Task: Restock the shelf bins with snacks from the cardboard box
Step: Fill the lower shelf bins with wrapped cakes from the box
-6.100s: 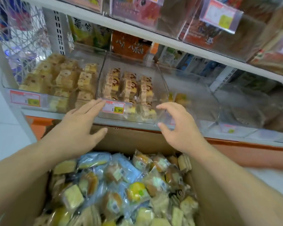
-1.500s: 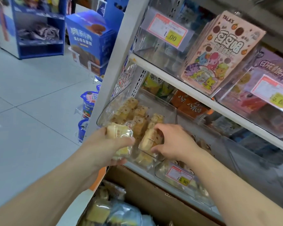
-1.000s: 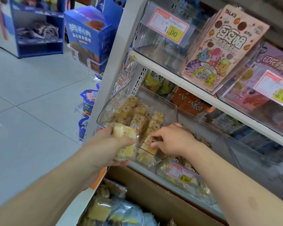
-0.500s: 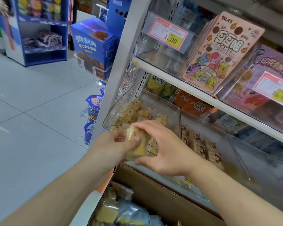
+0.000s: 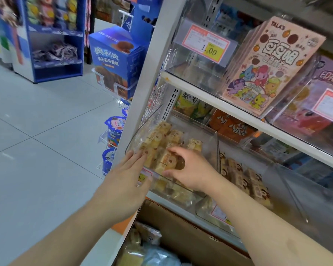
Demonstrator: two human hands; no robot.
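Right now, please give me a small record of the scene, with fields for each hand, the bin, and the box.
left hand: open, fingers straight against the front of the clear bin
right hand: inside that bin, gripping a wrapped cake snack
bin contents: yellow wrapped cakes, many
neighbour bin: brown-and-cream cakes, on the right
cardboard box: below the shelf, wrapped snacks inside

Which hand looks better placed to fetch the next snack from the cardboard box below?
Probably the left hand: its fingers are straight, holding nothing, by the bin's front edge, right above the cardboard box. The right hand is inside the clear bin, fingers curled around a wrapped cake.
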